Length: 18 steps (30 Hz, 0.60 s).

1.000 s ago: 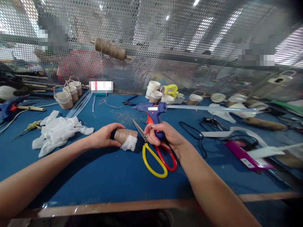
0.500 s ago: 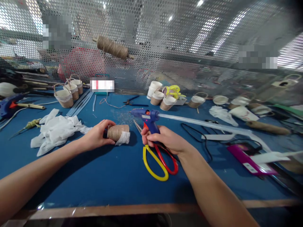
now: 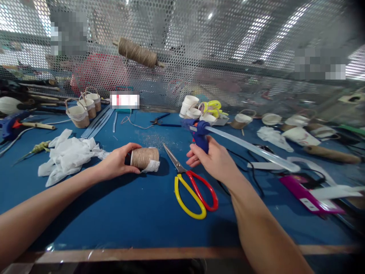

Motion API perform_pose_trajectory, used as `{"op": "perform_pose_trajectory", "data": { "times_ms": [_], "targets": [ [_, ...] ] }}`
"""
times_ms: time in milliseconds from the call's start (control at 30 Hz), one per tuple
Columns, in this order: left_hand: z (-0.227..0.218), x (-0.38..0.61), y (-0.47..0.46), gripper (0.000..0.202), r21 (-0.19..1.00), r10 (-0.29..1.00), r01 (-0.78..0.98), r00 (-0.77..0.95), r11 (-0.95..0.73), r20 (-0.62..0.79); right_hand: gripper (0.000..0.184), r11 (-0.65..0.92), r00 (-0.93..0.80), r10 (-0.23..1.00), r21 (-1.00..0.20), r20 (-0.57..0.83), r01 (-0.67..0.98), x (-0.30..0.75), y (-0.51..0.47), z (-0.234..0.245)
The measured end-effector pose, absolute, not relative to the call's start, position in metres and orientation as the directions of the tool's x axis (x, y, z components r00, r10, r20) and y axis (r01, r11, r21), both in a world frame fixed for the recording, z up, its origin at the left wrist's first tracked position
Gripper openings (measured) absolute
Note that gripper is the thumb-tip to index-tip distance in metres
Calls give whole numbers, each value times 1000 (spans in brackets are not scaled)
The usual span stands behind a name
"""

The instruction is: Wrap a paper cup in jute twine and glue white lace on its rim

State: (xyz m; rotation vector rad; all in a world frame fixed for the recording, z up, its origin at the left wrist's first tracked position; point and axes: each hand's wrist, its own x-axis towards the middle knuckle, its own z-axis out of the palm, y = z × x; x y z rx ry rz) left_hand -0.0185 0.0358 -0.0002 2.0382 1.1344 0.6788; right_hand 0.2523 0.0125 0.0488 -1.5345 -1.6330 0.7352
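Note:
My left hand (image 3: 121,161) is closed around the end of a small cup wrapped in brown twine (image 3: 145,157), which lies on its side on the blue table. A piece of white lace (image 3: 152,166) hangs at the cup's right end. My right hand (image 3: 212,154) grips a blue glue gun (image 3: 201,134) by its handle, raised above the table. A long clear glue stick (image 3: 251,147) sticks out of its back. Below the gun, scissors (image 3: 179,167) with one yellow and one red handle lie on the table, blades parted slightly.
White lace (image 3: 72,156) lies in a heap on the left. Small twine cups with handles (image 3: 78,116) stand behind it. Pliers (image 3: 162,120) and white cups (image 3: 189,105) are at the back. A purple power strip (image 3: 305,196) and black cable lie right. A twine spool (image 3: 138,52) hangs on the mesh.
My right hand has lifted the glue gun and carried it right, away from the cup and off the scissors, which are now in fuller view. The left hand still holds the cup in place.

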Motion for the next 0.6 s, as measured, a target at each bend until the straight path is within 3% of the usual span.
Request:
{"op": "perform_pose_trajectory", "data": {
  "times_ms": [133, 267, 433, 600],
  "targets": [
    [2, -19, 35, 67, 960, 848, 248, 530, -129, -23, 18, 147, 21, 980, -798, 196, 584, 257, 14, 48],
    [2, -19, 35, 65, 999, 815, 37, 577, 23, -40, 23, 131, 1, 989, -877, 149, 463, 255, 12, 49],
    [3, -14, 31, 44, 998, 859, 57, 510, 23, -49, 18, 4, -193, 980, -978, -38, 210, 244, 4, 55],
    [3, -9, 29, 51, 996, 926, 76, 378, -38, 6, 12, -61, -298, 952, -997, -74, 53, 240, 0, 55]
  ]
}}
